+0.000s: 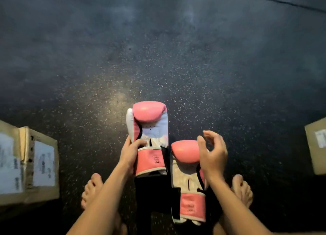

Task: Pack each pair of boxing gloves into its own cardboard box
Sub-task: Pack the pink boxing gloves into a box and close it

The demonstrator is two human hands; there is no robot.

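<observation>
head view: left hand [131, 151] grips one pink-and-white padded boxing glove [150, 129] by its cuff, right hand [212, 152] open above its mate [189, 180] on the dark speckled floor [158, 49]; step: gathering pair; next, likely grasp mate, carry both to labelled cardboard box [29, 164] at left.

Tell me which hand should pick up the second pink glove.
Right. The right hand hovers open directly over the nearer glove, fingers spread. The left hand is already gripping the other glove at its cuff, so it is not free.
</observation>
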